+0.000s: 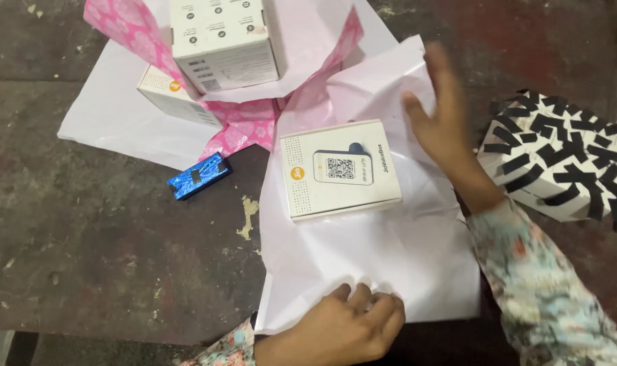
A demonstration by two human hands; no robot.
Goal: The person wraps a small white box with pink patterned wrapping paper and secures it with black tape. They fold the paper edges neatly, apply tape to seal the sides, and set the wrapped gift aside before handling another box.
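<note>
A small white box (pixel 340 169) with a printed picture on its top lies in the middle of a creased white sheet of wrapping paper (pixel 383 257). My left hand (pixel 345 325) rests on the sheet's near edge, fingers curled down onto the paper. My right hand (pixel 440 112) is flat and spread on the far right part of the sheet, just right of the box, not touching it. A flowered sleeve covers my right forearm.
A taller white box (pixel 223 41) and another white box (pixel 176 95) sit on pink patterned paper (pixel 244 129) at the back. A small shiny blue item (pixel 198 176) lies on the dark table. A parcel wrapped in black-and-white paper (pixel 559 156) stands at the right.
</note>
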